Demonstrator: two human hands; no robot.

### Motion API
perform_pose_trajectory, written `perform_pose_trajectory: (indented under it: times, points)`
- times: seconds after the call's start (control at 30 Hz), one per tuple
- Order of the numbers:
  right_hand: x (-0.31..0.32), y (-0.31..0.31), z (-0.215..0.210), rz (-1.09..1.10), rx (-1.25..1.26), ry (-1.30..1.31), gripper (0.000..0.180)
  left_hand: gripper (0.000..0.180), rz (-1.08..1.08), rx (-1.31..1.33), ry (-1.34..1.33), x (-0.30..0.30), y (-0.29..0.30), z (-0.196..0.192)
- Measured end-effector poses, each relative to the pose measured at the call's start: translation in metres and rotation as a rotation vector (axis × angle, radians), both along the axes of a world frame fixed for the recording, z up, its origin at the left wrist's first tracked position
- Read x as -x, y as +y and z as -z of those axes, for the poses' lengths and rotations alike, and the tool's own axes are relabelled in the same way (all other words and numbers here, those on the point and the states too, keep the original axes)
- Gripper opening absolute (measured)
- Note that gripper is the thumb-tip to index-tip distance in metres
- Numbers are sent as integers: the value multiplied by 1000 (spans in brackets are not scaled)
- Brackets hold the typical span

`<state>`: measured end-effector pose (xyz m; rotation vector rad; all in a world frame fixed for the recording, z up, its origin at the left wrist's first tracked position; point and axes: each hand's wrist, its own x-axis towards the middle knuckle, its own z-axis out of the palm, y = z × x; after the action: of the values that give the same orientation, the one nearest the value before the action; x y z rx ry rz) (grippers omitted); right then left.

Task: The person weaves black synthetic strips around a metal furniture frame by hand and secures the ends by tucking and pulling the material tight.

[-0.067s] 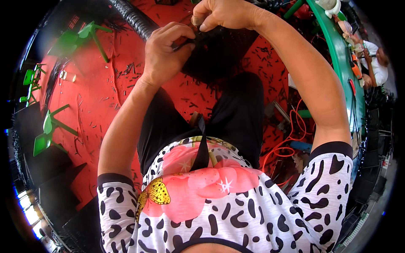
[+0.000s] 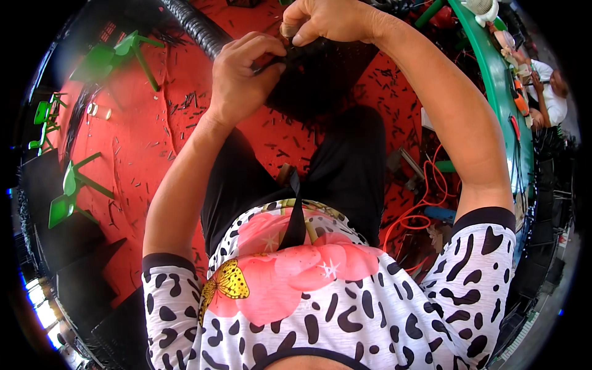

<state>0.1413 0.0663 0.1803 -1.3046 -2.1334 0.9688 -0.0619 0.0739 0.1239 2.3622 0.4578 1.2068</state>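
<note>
Head view: holds left hand [image 2: 243, 80] and right hand [image 2: 330, 21] close together over a black flat-sided object [image 2: 333, 77], probably to guide small fingertip work from both sides. Bends left thumb and fingers inward around a dark gap; curls right thumb and forefinger beside a rounded tan bit [image 2: 287, 29], wrapped fingertip or held piece, cannot tell. Cannot tell, for either hand, whether pinching anything. As for the object, sits just beyond the knees [image 2: 354, 126], presumably for easy reach. Looks dull and speckled, near a shiny, ribbed black hose [image 2: 194, 26], smooth red floor [image 2: 142, 142] littered with thin black scraps, and moulded green plastic stools [image 2: 60, 211].
</note>
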Motion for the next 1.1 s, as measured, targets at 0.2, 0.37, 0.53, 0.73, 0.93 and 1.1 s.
perform_pose_trajectory:
  times: [0.2, 0.37, 0.53, 0.73, 0.93, 1.1]
  points:
    - [-7, -2, -4, -37, -54, -25, 11, 23, 3, -55, 50, -1, 0, -2]
    - [-12, -10, -7, -28, 27, 59, 13, 22, -9, -59, 40, -6, 0, -4]
    - [9, -32, 7, -84, -748, 45, 7, 22, -97, -59, -29, -9, 0, 0]
    - [14, -72, 30, 166, -1121, -163, 16, 23, -116, -72, 69, -8, -7, -10]
    - [28, -88, 52, 381, -657, 346, 9, 35, -219, -168, 120, -5, -13, -6]
    - [38, -94, 43, 388, -633, 472, 7, 39, -314, -202, 111, -7, -15, -1]
